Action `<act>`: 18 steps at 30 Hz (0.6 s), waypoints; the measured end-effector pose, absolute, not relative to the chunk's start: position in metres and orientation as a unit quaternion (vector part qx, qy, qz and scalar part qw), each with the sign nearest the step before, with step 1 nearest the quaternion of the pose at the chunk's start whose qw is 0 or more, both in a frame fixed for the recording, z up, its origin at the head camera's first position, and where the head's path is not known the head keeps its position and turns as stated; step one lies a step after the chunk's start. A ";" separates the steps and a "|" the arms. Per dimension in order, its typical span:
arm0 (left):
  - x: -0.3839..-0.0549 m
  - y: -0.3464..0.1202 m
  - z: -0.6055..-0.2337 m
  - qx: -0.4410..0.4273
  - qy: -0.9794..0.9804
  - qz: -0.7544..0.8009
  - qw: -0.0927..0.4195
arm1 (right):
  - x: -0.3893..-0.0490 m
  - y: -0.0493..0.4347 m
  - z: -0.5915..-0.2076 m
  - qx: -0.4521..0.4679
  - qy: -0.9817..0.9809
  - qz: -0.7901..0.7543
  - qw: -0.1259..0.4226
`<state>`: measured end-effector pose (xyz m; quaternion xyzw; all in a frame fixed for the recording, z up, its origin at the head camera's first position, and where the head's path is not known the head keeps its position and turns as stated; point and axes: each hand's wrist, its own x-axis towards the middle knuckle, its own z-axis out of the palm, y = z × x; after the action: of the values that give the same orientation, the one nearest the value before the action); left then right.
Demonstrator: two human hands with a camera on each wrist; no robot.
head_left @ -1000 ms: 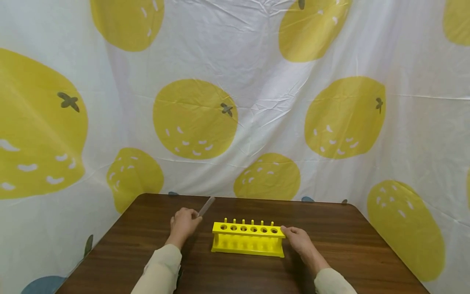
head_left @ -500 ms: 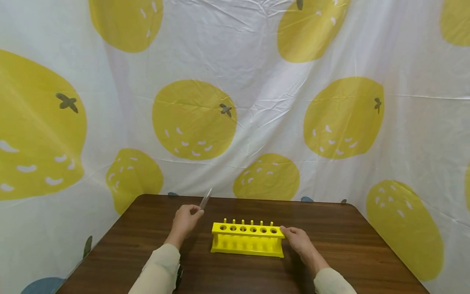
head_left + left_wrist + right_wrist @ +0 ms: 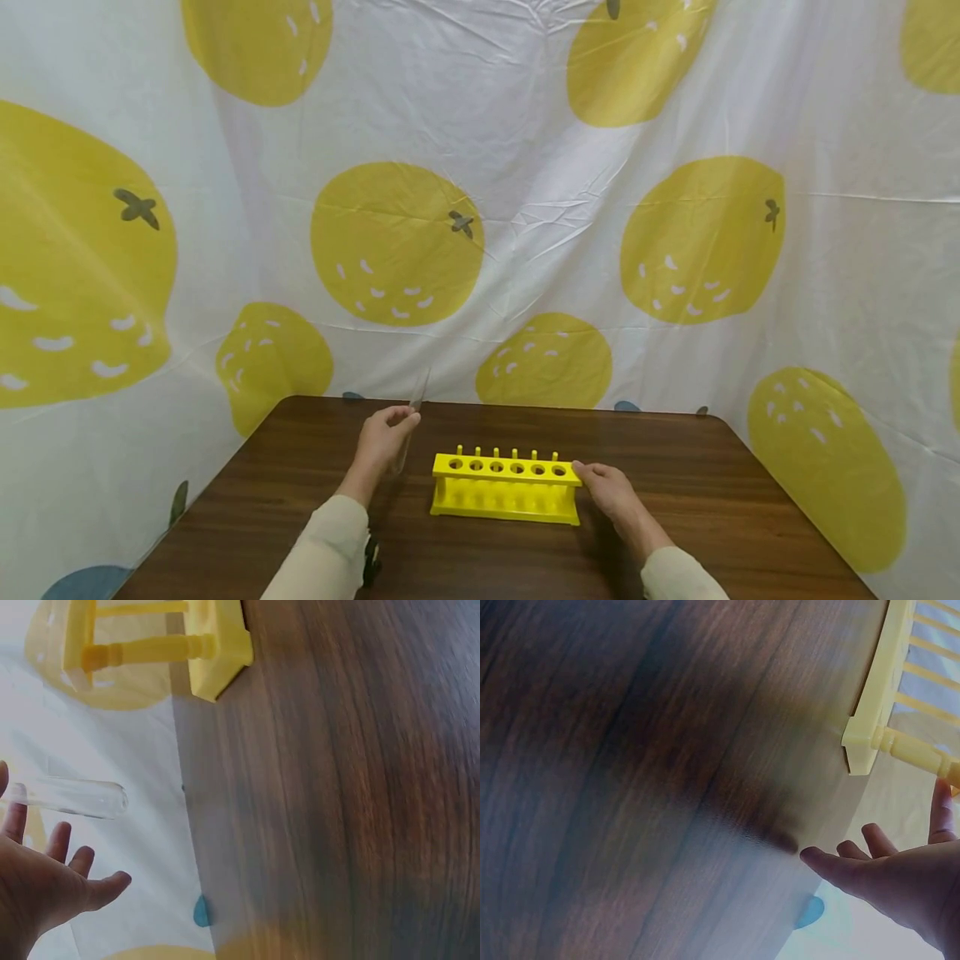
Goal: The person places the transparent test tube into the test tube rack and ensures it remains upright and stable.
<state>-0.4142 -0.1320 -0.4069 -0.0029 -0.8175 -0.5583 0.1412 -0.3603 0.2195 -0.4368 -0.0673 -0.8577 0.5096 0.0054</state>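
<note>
A clear glass test tube (image 3: pixel 422 390) is pinched between the thumb and index finger of my left hand (image 3: pixel 381 440), raised over the table left of the rack. It stands steeply tilted, one end above the fingers and the rounded end below them. In the left wrist view that rounded end (image 3: pixel 105 799) points toward the table, and the other fingers are spread. The yellow test tube rack (image 3: pixel 506 508) stands upright on the table, the holes in its top plate unfilled. My right hand (image 3: pixel 617 496) pinches the right end of that plate, thumb on top and a finger beneath.
The dark wood-grain table (image 3: pixel 675 467) reaches back to a white curtain (image 3: pixel 540 275) printed with yellow fruit, which also hangs at both sides. A row of short yellow pegs (image 3: pixel 497 452) rises along the rack's back edge. A dark object (image 3: pixel 371 560) shows beside the left sleeve.
The test tube has swung from a forward slant to a steeper tilt, its lower end now showing below my left hand. That hand has risen slightly; my right hand and the rack stay put.
</note>
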 end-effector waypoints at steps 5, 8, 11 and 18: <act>-0.412 -0.128 -0.403 -0.016 -0.791 -0.592 0.153 | -0.362 0.220 -0.439 -0.075 -0.856 0.511 0.002; -0.410 -0.125 -0.401 -0.018 -0.777 -0.609 0.156 | -0.362 0.219 -0.439 -0.078 -0.855 0.512 0.001; -0.409 -0.123 -0.398 -0.021 -0.764 -0.625 0.157 | -0.362 0.218 -0.437 -0.078 -0.855 0.513 0.001; -0.408 -0.113 -0.392 -0.039 -0.731 -0.663 0.155 | -0.361 0.219 -0.437 -0.076 -0.854 0.515 0.002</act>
<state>-0.4083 -0.1132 -0.3917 -0.0394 -0.7311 -0.6631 0.1554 -0.3613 0.2187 -0.4368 -0.0758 -0.8536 0.5153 0.0023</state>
